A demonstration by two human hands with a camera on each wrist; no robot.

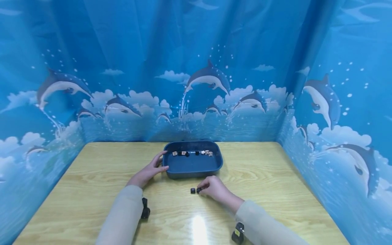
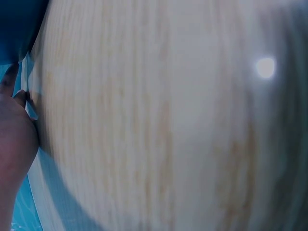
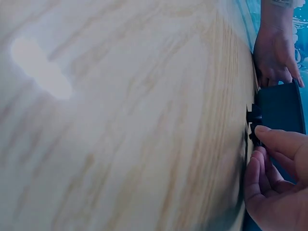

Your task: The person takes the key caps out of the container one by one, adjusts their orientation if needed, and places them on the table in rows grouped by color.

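Observation:
A dark blue rectangular bin (image 1: 193,166) stands on the table. My left hand (image 1: 150,172) holds its left end, with the thumb at the front-left rim and fingers farther back. In the right wrist view, that left hand (image 3: 275,55) is at the bin's far end. In front of the bin, my right hand (image 1: 215,190) pinches a small black block (image 1: 199,190) between thumb and fingers, at the tabletop. A second black block (image 1: 193,191) sits just left of it. Inside the bin, several small white blocks (image 1: 210,153) and black blocks (image 1: 197,153) lie along the back.
The wood-grain table (image 1: 263,170) extends on both sides of the bin. A blue curtain (image 1: 137,68) with dolphins hangs behind and beside it. Black wrist devices (image 1: 237,233) sit below both sleeves. Light glares off the table's near part.

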